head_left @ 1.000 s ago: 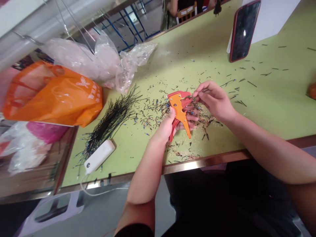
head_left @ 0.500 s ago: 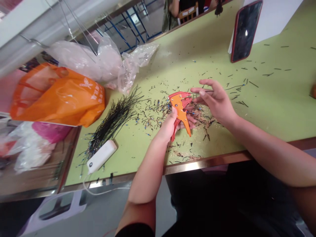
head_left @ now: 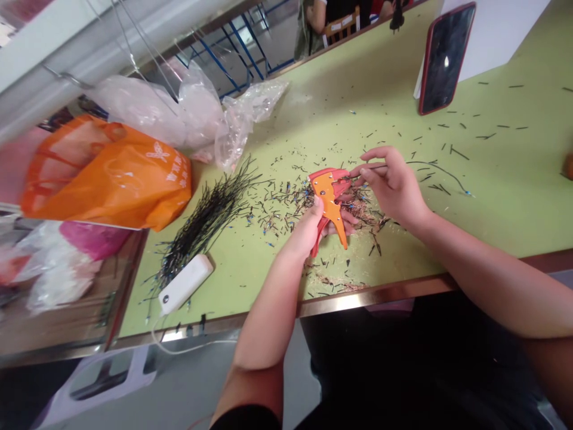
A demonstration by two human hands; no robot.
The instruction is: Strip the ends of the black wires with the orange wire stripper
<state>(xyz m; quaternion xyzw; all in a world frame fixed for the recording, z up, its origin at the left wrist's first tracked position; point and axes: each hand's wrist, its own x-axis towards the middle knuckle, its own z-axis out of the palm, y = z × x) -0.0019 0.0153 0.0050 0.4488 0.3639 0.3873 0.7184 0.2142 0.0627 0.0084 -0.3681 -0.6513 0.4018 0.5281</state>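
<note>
My left hand [head_left: 312,224] is wrapped round a wire stripper [head_left: 329,194] with orange and red handles, its jaws facing right. Between thumb and fingers, my right hand [head_left: 396,188] pinches a thin black wire [head_left: 441,168]. One end of this wire reaches the stripper's jaws; whether it lies inside them I cannot make out. Its other end trails to the right and has a blue tip. Beneath both hands lie black insulation scraps and a pile of copper strands [head_left: 360,209]. A bundle of black wires [head_left: 203,218] lies to the left.
A white power bank [head_left: 185,283] with a cable lies near the table's front left. An orange bag [head_left: 111,173] and clear plastic bags [head_left: 201,110] stand at the left. A phone [head_left: 446,60] leans on a white box [head_left: 496,42] at the back right. Another person [head_left: 317,15] sits beyond the table.
The wire in my right hand has shifted; its blue-tipped end has swung down and farther right. The stripper has moved very slightly to the right, still in my left hand.
</note>
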